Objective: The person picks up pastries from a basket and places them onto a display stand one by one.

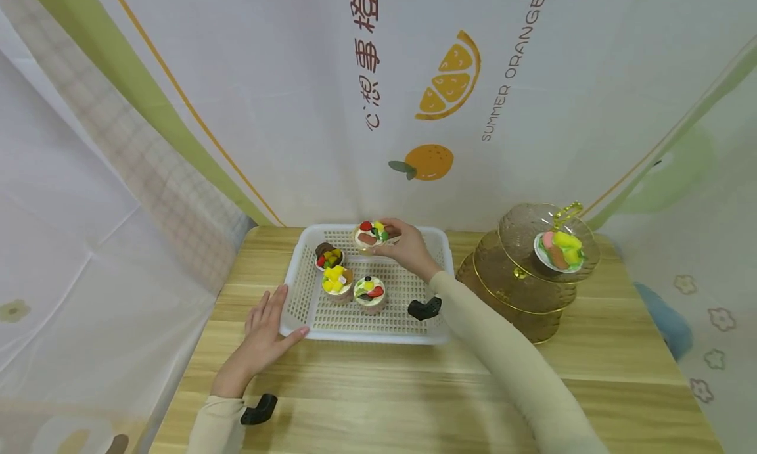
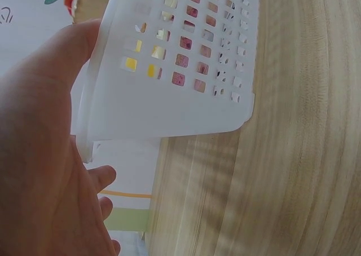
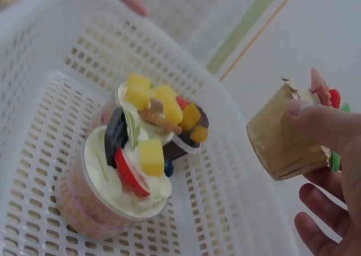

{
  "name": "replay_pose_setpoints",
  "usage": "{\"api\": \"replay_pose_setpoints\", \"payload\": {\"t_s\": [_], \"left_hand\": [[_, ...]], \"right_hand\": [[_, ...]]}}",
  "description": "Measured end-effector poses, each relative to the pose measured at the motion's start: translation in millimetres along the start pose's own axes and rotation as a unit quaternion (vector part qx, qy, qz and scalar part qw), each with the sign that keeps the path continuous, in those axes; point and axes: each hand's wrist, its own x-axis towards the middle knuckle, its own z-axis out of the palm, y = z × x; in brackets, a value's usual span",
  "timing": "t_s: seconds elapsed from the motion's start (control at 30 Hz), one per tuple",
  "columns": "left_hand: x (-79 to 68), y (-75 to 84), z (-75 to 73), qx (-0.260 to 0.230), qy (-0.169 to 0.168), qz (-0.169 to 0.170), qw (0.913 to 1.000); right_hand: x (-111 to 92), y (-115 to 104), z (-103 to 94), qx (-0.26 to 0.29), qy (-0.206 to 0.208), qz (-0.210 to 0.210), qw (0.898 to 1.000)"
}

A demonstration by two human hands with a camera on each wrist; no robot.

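Observation:
My right hand (image 1: 409, 247) pinches a toy cupcake (image 1: 368, 238) between thumb and fingers, over the back part of a white perforated basket (image 1: 402, 337). In the right wrist view, the cupcake's plain gold wrapper (image 3: 279, 137) shows, with colourful toppings beyond the thumb. My left hand (image 1: 263, 336) rests at the basket's front left corner, its thumb on the rim and its fingers extended along the outer side. Inside the basket stand a cup with yellow cubes (image 1: 336, 282), a cream cup with a strawberry slice (image 1: 370, 294) and a dark fruit-topped cup (image 1: 328, 257).
A gold-rimmed tiered stand (image 1: 508, 293) stands right of the basket, with a topped toy cupcake (image 1: 558, 251) on its upper tier. Everything is on a wooden table (image 1: 367, 395). A printed curtain (image 1: 296, 112) hangs close behind and at both sides.

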Motion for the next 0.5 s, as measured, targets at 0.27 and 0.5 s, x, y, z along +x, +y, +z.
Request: {"api": "replay_pose_setpoints", "payload": {"t_s": [0.27,0.5], "left_hand": [[0.7,-1.0,0.4,-0.002,-0.004,-0.002,1.0],[-0.3,-2.6,0.3,-0.008,-0.001,-0.002,1.0]], "right_hand": [[-23,-10,-19.2,-0.013,0.031,-0.038,0.999],[-47,-10,-32.2,0.003,0.063,-0.045,0.997]]}}
